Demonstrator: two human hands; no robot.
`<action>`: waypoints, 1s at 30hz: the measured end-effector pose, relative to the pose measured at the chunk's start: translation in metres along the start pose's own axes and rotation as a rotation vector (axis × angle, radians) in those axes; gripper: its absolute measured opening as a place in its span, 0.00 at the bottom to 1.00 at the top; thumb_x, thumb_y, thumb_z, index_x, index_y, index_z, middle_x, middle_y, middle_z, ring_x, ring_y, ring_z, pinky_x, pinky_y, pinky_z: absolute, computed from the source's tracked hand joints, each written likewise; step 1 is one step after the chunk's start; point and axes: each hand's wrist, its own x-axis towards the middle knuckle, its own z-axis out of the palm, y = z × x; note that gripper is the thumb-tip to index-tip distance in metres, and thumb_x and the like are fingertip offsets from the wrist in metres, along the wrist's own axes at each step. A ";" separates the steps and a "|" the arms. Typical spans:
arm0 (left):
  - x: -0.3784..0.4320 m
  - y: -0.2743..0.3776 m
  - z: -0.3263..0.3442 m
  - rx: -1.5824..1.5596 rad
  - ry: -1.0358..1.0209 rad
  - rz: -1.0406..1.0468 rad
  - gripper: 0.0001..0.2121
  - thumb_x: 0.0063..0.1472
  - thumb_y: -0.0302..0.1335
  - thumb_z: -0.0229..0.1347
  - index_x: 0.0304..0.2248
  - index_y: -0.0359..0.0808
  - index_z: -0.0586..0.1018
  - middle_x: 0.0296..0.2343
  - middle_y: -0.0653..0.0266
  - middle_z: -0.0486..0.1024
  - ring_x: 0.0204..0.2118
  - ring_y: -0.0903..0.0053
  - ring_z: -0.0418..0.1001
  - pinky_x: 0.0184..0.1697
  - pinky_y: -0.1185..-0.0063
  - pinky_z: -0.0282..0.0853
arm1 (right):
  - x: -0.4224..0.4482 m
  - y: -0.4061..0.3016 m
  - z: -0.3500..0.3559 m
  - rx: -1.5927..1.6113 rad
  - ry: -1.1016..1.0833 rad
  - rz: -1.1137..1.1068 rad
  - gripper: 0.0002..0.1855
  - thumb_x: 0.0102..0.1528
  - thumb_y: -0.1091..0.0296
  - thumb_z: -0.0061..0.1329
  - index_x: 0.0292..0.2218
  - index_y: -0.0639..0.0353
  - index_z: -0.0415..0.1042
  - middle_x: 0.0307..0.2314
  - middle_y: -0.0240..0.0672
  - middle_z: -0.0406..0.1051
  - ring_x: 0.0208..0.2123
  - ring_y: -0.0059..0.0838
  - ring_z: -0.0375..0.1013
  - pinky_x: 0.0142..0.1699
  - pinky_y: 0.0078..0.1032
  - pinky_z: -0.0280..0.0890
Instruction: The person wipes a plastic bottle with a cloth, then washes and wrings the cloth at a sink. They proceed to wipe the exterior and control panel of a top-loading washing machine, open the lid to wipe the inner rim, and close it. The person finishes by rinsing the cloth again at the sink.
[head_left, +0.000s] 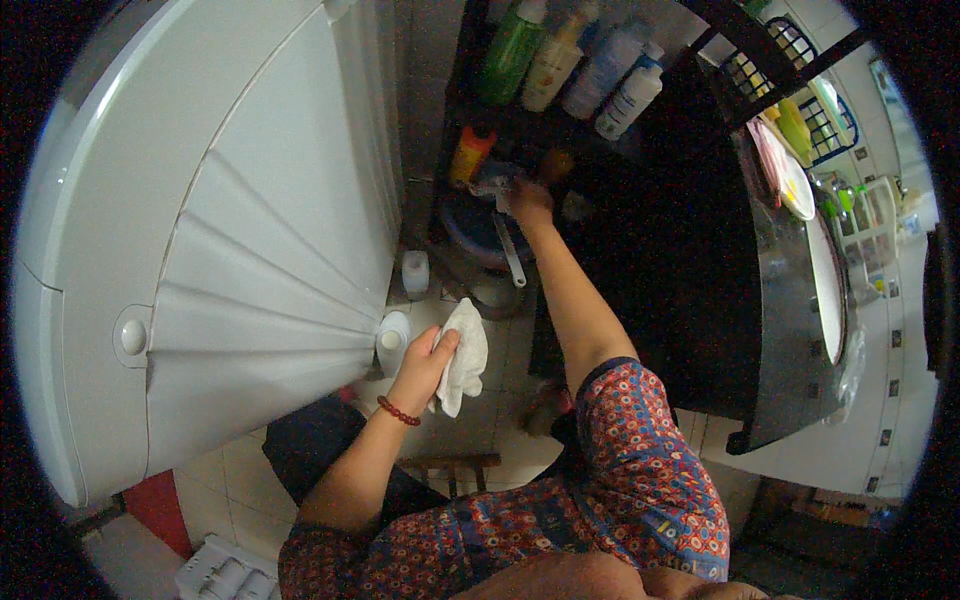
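Note:
My left hand (427, 358), with a red bead bracelet at the wrist, grips a folded white cloth (465, 352) above the tiled floor. My right hand (531, 202) reaches into the dim space under the dark counter, over a dark round basin (469, 225). Crumpled, pale plastic-like material (491, 189) lies at its fingertips; blur and shadow hide whether the fingers hold it. Below that hand, a utensil with a pale handle (510, 251) slants over the basin's rim. Beside the basin's far edge stands an orange-and-yellow container (471, 154).
A large white appliance (270, 247) fills the left. Near its base stand a white bottle (393, 339) and a small pale container (415, 274). Several bottles (555, 71) line a shelf at the back. The dark counter (787, 300) on the right carries a white plate (795, 184).

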 end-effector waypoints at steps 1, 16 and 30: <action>0.000 -0.004 -0.006 0.005 0.007 -0.001 0.13 0.64 0.36 0.46 0.38 0.33 0.71 0.29 0.72 0.71 0.29 0.86 0.67 0.34 0.84 0.65 | 0.002 -0.020 -0.003 -0.031 -0.106 0.032 0.23 0.45 0.57 0.54 0.43 0.51 0.72 0.36 0.49 0.70 0.40 0.50 0.69 0.44 0.39 0.65; -0.008 -0.010 -0.008 -0.014 -0.004 0.210 0.15 0.64 0.30 0.44 0.48 0.33 0.66 0.41 0.67 0.69 0.41 0.81 0.67 0.44 0.81 0.63 | -0.204 -0.127 -0.155 0.953 -0.303 -0.003 0.36 0.49 0.58 0.54 0.55 0.59 0.56 0.52 0.43 0.58 0.54 0.40 0.58 0.57 0.34 0.54; -0.108 0.056 0.048 -0.206 -0.609 0.195 0.26 0.60 0.41 0.51 0.52 0.33 0.63 0.46 0.57 0.67 0.47 0.67 0.68 0.47 0.74 0.66 | -0.256 -0.153 -0.443 0.504 0.228 -0.375 0.25 0.38 0.74 0.53 0.42 0.61 0.69 0.36 0.41 0.69 0.40 0.40 0.69 0.44 0.30 0.65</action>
